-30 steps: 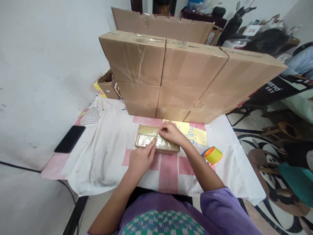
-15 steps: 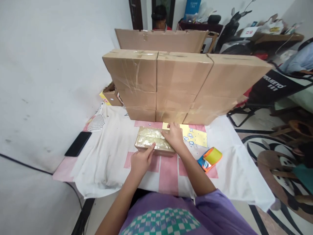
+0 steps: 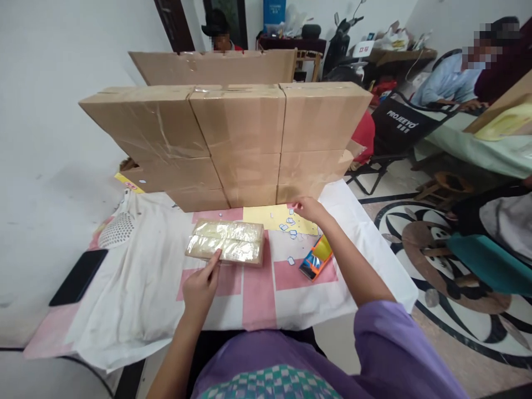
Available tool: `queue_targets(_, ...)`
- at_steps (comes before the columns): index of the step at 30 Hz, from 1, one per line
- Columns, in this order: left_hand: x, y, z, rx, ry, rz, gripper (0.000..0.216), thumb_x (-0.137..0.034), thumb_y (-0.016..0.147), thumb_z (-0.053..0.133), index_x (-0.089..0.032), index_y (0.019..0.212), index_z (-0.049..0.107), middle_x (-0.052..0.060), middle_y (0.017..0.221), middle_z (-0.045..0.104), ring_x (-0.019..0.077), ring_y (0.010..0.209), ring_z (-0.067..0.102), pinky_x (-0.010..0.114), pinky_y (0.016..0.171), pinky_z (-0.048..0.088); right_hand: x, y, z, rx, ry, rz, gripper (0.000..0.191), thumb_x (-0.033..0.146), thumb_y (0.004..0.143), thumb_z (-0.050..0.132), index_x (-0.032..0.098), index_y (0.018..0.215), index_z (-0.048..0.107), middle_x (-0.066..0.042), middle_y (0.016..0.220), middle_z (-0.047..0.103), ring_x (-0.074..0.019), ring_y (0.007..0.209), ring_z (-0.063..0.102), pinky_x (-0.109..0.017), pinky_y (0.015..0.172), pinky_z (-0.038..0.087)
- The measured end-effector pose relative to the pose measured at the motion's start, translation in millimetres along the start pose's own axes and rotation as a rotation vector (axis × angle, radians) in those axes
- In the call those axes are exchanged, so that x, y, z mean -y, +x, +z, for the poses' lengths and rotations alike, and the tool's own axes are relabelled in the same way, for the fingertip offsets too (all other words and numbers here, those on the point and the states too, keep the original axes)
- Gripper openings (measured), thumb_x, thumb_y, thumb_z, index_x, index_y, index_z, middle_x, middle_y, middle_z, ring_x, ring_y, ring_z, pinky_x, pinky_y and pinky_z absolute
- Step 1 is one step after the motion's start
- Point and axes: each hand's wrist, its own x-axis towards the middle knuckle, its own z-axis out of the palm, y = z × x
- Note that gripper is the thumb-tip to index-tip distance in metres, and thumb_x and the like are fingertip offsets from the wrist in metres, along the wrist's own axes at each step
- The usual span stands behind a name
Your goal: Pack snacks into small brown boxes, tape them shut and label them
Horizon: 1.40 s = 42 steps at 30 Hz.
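A small cardboard box (image 3: 233, 239), its top covered in shiny tape, lies on the table in front of me. My left hand (image 3: 200, 285) is at its near edge, one digit pressed on top and the other fingers curled, partly hidden. Beyond the box to the right, my right hand (image 3: 311, 210) is apart from it, fingers pinched together over a yellow patch (image 3: 266, 217) of the tablecloth. Whatever those fingertips hold, if anything, is too small to make out. Near my right forearm lies a blue, orange and yellow item (image 3: 316, 259), looking like a tape roll or dispenser.
A wall of stacked cardboard boxes (image 3: 245, 130) stands along the table's far side. A black phone (image 3: 78, 277) and a white perforated object (image 3: 117, 230) lie at the left, near the wall. A black folding chair (image 3: 399, 127) and other people are beyond.
My right hand has left the small box and moved right, its fingers now pinched. My left hand stays at the box. The view has turned to the right.
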Motion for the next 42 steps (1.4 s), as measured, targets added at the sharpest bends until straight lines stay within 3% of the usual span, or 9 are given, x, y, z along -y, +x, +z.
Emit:
queue_targets(4,-17.4,2.4,2.5,0.028,0.010,-0.162,0.035,-0.034,0.098,0.058,-0.028,0.130,0.071,-0.004,0.048,0.053,0.0094,0.044,0.040,0.024,0.055,0.028,-7.7,40.1,16.7,0.224,-0.076,-0.043,0.024,0.011,0.074,0.076,0.018,0.098,0.074,-0.007,0.101,0.075,-0.0211,0.090,0.067,-0.025,0.069,0.043)
queue_targets(8,-29.3,1.6,-2.0,0.062,-0.004,-0.241,0.038,-0.035,0.097,0.057,-0.028,0.132,0.069,-0.003,0.048,0.051,0.0104,0.046,0.041,0.024,0.055,0.025,-8.0,46.9,42.7,0.327,-0.130,-0.055,0.014,0.009,0.072,0.076,0.016,0.084,0.073,-0.009,0.095,0.074,-0.0211,0.083,0.066,-0.026,0.065,0.039)
queue_targets(15,-25.6,5.1,-9.3,0.166,-0.014,-0.236,0.040,-0.036,0.096,0.058,-0.031,0.134,0.067,-0.003,0.052,0.053,0.0124,0.052,0.044,0.024,0.057,0.025,-21.6,43.3,58.9,0.253,-0.080,-0.075,0.014,0.006,0.081,0.061,0.014,0.088,0.071,-0.010,0.098,0.073,-0.0179,0.082,0.062,-0.024,0.061,0.035)
queue_targets(19,-23.4,7.2,-8.9,0.161,-0.031,-0.220,0.042,-0.037,0.096,0.057,-0.029,0.136,0.066,-0.003,0.052,0.054,0.0117,0.050,0.045,0.023,0.057,0.026,-30.6,42.2,59.7,0.201,-0.019,-0.071,0.023,0.004,0.080,0.059,0.013,0.098,0.070,-0.008,0.099,0.073,-0.0161,0.081,0.061,-0.022,0.060,0.036)
queue_targets(30,-16.6,-2.4,0.0,0.166,-0.081,-0.223,0.044,-0.035,0.096,0.057,-0.027,0.139,0.063,-0.005,0.052,0.054,0.0099,0.047,0.046,0.023,0.056,0.027,-42.9,31.9,56.3,0.150,-0.047,-0.024,0.031,0.004,0.084,0.057,0.017,0.105,0.076,-0.009,0.111,0.074,-0.0188,0.094,0.068,-0.023,0.079,0.048)
queue_targets(35,-15.3,-2.0,0.1,0.209,-0.100,-0.243,0.043,-0.035,0.096,0.057,-0.029,0.138,0.064,-0.004,0.054,0.056,0.0099,0.048,0.047,0.023,0.056,0.027,-29.0,17.7,47.5,0.119,-0.141,-0.021,0.039,0.013,0.089,0.062,0.020,0.127,0.066,-0.015,0.132,0.058,-0.0245,0.109,0.063,-0.028,0.081,0.046)
queue_targets(38,-15.7,-2.0,1.0,0.212,-0.120,-0.255,0.043,-0.037,0.096,0.056,-0.030,0.138,0.064,-0.004,0.053,0.055,0.0097,0.047,0.046,0.023,0.057,0.027,-12.2,12.7,51.8,0.178,-0.158,-0.095,0.034,0.021,0.089,0.068,0.024,0.123,0.067,-0.010,0.126,0.057,-0.0215,0.103,0.064,-0.025,0.076,0.044)
queue_targets(42,-16.0,-2.5,2.4,0.187,-0.141,-0.257,0.043,-0.037,0.096,0.056,-0.028,0.137,0.065,-0.004,0.051,0.054,0.0100,0.047,0.046,0.023,0.057,0.028,3.6,11.4,66.5,0.243,-0.180,-0.122,0.030,0.021,0.083,0.070,0.019,0.113,0.068,-0.010,0.120,0.057,-0.0207,0.095,0.063,-0.024,0.067,0.039)
